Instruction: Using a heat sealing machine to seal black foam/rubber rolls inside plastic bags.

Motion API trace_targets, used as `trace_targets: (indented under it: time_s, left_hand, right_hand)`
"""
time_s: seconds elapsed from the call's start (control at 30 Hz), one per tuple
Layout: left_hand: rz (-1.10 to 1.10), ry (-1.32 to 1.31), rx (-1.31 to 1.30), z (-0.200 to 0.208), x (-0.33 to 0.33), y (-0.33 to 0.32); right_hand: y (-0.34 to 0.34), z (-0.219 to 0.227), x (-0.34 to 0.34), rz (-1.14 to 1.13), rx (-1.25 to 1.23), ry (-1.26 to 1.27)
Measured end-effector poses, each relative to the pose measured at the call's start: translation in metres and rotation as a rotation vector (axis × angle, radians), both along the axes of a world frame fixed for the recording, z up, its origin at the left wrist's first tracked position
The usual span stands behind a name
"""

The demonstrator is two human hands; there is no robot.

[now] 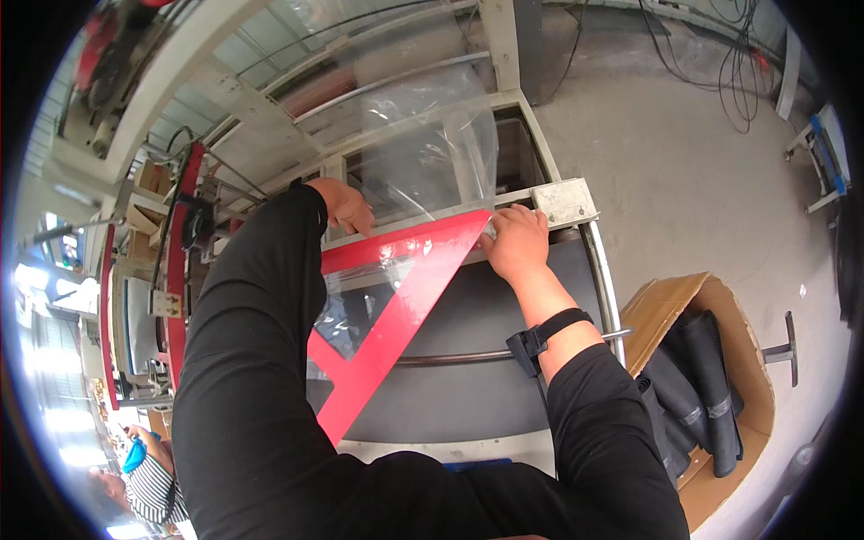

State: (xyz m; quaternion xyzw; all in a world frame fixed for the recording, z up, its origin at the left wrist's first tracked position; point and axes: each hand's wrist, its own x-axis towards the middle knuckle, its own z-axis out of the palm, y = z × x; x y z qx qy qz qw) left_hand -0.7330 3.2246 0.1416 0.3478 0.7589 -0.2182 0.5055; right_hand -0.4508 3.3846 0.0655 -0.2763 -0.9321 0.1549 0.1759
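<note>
A large red triangular frame (411, 300) lies over a dark grey surface (468, 378) in front of me, its pointed corner at the far right. Clear plastic film (423, 144) runs from the far machine frame down to the red frame's far edge. At the film's left edge, my left hand (346, 207) is closed, its fingers curled down. My right hand (519, 243) is closed at the film's right edge, right beside the red corner, with bent fingers along the metal rail and the thumb near the tip. Fingertips of both hands are partly hidden.
On the right, an open cardboard box (747, 360) holds several dark rolls (697, 360). A metal bar (468, 357) crosses the grey surface. Red machine parts (184, 252) stand at left, and another person (148, 477) is at lower left. Cables (745, 72) hang far right.
</note>
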Motion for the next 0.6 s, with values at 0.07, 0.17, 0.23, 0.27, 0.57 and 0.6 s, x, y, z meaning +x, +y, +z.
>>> trace_targets:
  time_s: [0.07,0.17,0.23,0.27,0.57,0.6]
  left_hand:
    - [0.194,-0.122,0.011,-0.03,-0.006,0.009]
    - [0.313,-0.3,-0.037,-0.078,-0.008,0.019]
    - [0.471,-0.554,-0.074,-0.091,0.0,0.027]
    - [0.467,-0.559,-0.085,-0.104,-0.004,0.028]
    - [-0.366,-0.295,-0.346,-0.122,-0.027,0.006]
    - [-0.097,-0.223,-0.418,-0.099,-0.011,0.014]
  right_hand:
    - [0.011,0.001,-0.008,0.105,-0.087,-0.076]
    - [0.027,-0.016,-0.01,0.127,-0.049,0.035]
    - [0.035,-0.017,-0.009,0.199,-0.039,0.041]
    - [0.036,-0.017,-0.008,0.193,-0.047,0.034]
    - [0.043,0.003,-0.013,0.304,-0.125,-0.249]
    - [0.044,0.001,-0.015,0.316,-0.109,-0.299]
